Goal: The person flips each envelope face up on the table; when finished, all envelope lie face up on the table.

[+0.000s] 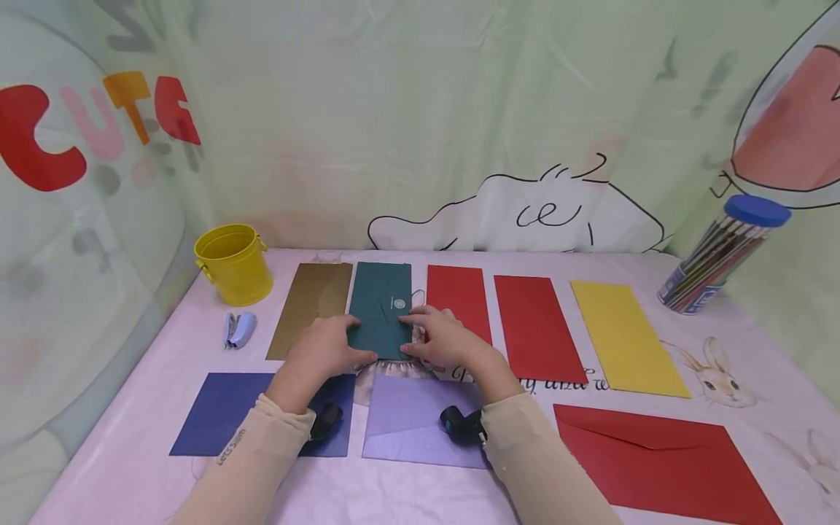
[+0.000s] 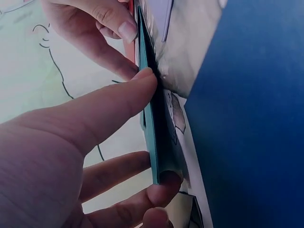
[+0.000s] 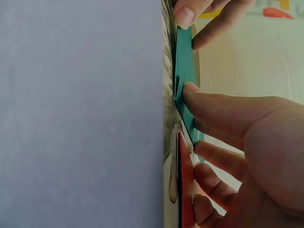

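Note:
A dark green envelope (image 1: 380, 306) with a small pale emblem lies in the back row, between a brown envelope (image 1: 311, 306) and a red envelope (image 1: 461, 295). My left hand (image 1: 324, 346) holds its near left corner; the left wrist view shows the thumb (image 2: 137, 90) on top and a fingertip (image 2: 170, 179) curled under the lower edge. From the other side, my right hand (image 1: 449, 339) rests its thumb and index fingertips on the green envelope's right part. In the right wrist view, its other fingers (image 3: 213, 183) stretch loosely beside the red envelope.
Blue (image 1: 213, 419) and lilac (image 1: 420, 426) envelopes lie nearer me, with a large red one (image 1: 669, 459) at right. Another red (image 1: 541, 328) and a yellow envelope (image 1: 633, 339) extend the back row. A yellow bucket (image 1: 239, 273), stapler (image 1: 239, 330) and pencil jar (image 1: 722, 255) flank them.

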### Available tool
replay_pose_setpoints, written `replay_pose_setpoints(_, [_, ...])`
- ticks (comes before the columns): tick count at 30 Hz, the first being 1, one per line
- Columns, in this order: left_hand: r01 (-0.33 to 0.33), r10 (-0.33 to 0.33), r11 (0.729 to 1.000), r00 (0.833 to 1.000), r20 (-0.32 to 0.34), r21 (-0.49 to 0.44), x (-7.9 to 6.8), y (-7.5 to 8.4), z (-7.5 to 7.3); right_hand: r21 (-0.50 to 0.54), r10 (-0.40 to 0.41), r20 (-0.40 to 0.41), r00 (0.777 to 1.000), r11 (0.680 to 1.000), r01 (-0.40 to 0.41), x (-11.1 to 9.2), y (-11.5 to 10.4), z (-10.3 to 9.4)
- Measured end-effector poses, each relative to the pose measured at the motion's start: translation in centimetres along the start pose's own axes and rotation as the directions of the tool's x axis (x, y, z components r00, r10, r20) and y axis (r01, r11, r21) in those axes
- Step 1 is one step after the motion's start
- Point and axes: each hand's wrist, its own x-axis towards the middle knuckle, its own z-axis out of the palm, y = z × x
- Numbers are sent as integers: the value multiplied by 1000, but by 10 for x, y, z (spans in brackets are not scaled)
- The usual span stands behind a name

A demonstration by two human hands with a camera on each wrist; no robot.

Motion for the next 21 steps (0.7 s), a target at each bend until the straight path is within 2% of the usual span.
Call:
replay_pose_setpoints(7, [-36, 36, 999, 999, 32, -1, 0, -1, 1, -8, -1, -10, 1000, 1000, 0, 0, 1, 1])
replay_pose_setpoints(12, [-33, 33, 999, 998, 62, 2, 2, -1, 2, -16, 3, -11, 1000, 1000, -3, 0, 0, 1])
replay_pose_setpoints(21, [-14, 13, 999, 999, 40, 29, 1, 1, 4, -14, 14, -15, 1000, 1000, -15, -1, -2, 2])
